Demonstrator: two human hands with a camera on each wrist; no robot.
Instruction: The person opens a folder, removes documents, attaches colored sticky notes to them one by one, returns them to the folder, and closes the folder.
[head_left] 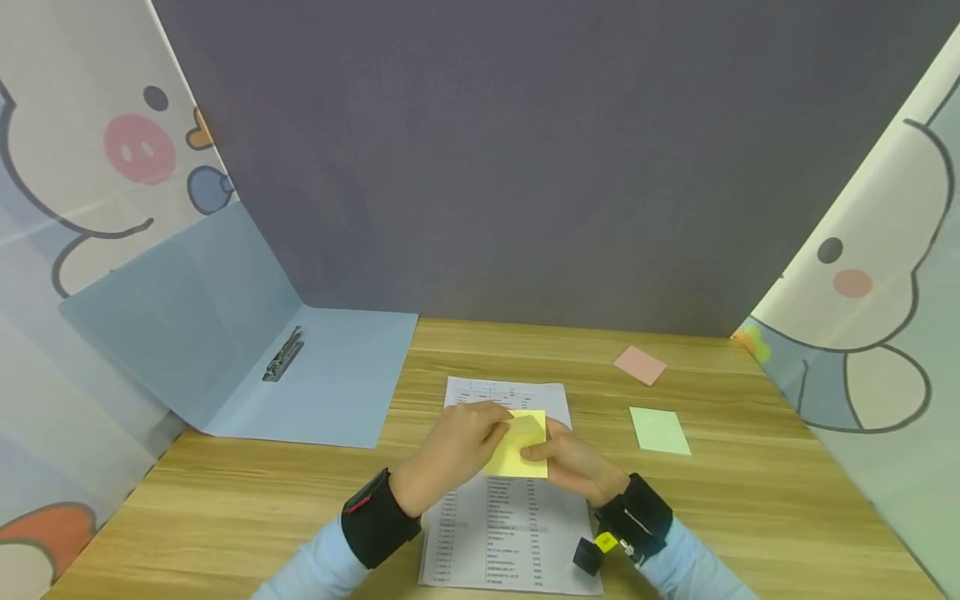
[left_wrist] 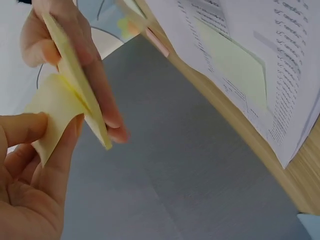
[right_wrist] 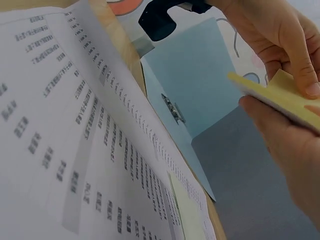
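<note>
wooden desk (head_left: 315, 492), pink pad (head_left: 640, 365) perhaps head-only

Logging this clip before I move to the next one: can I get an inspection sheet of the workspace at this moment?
Surface: light wooden table, with a white printed sheet of paper lying under the hands.
Job's things: yellow sticky-note pad held above the printed sheet; its top note is peeled partway up.
Clutter: open pale blue plastic folder with metal clip at left; pink sticky-note pad and green sticky-note pad at right.
Grip: left hand pinches the peeled note; right hand holds the pad by its edges.
Cables: nothing seen.
Surroundings: dark grey back panel; cartoon-printed side screens.
</note>
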